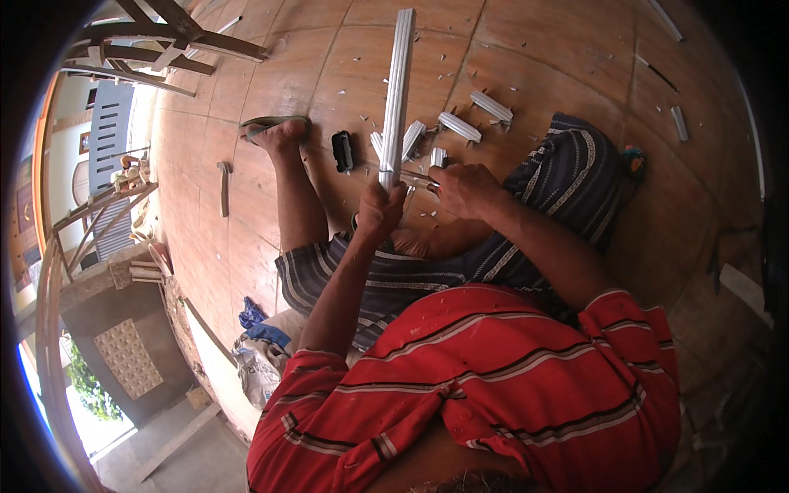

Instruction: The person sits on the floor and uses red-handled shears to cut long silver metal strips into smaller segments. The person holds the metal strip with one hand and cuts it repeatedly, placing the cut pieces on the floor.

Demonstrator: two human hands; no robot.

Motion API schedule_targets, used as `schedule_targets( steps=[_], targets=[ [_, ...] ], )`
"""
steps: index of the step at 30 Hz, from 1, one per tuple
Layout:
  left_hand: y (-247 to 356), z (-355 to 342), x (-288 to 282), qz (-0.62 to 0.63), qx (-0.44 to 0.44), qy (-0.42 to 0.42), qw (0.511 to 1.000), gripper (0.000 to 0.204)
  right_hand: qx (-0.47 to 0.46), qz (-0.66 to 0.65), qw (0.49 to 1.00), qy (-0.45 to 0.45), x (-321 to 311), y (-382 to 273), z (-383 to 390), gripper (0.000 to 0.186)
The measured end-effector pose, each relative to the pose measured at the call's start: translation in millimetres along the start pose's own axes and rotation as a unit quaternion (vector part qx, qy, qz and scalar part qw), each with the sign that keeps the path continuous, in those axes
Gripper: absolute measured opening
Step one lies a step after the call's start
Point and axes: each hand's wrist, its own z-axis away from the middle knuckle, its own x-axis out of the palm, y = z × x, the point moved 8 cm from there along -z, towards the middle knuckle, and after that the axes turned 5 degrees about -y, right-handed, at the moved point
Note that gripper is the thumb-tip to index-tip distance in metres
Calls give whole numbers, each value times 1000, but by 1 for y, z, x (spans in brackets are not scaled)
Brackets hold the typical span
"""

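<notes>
My left hand (pixel 381 205) is closed on a long white ridged strip (pixel 398 107) that points away from me. To its right my right hand (pixel 459 189) is closed on a thin tool (pixel 425 181), partly hidden by the fingers, held across beside the strip's lower part; its kind is unclear. A short white piece (pixel 439 156) is just above that hand. Several similar cut pieces (pixel 459 126) lie on the tiles beyond, with small white scraps around them. A black oblong object (pixel 343 151) lies left of the long strip.
A hammer-like tool (pixel 223 187) lies on the tiled floor (pixel 246 189) to the left. Wooden framing (pixel 168 41) stands at upper left. Blue cloth (pixel 259 324) and a sack (pixel 259 370) are by my left side. Loose strips (pixel 678 123) lie at right.
</notes>
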Motion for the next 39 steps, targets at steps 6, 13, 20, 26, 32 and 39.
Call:
schedule_targets(
  steps=[6,13,20,26,32,39],
  targets=[
    [14,5,-7,24,-4,-3,1000,29,-5,11,1000,12,-2,-4,-1,24],
    [21,9,-15,54,-47,-56,996,27,-16,-3,1000,-3,2,-2,-5,26],
    [15,3,-11,106,-32,-94,989,24,-25,-49,998,-33,0,1,-11,27],
    [5,-12,-19,74,-36,17,996,28,14,-45,999,15,5,19,-7,26],
    [22,-5,-5,97,-31,-55,993,29,3,-62,998,-8,-3,6,-10,31],
    [-17,-17,5,-124,135,2,983,24,21,-73,996,-43,1,5,-8,30]
  ],
)
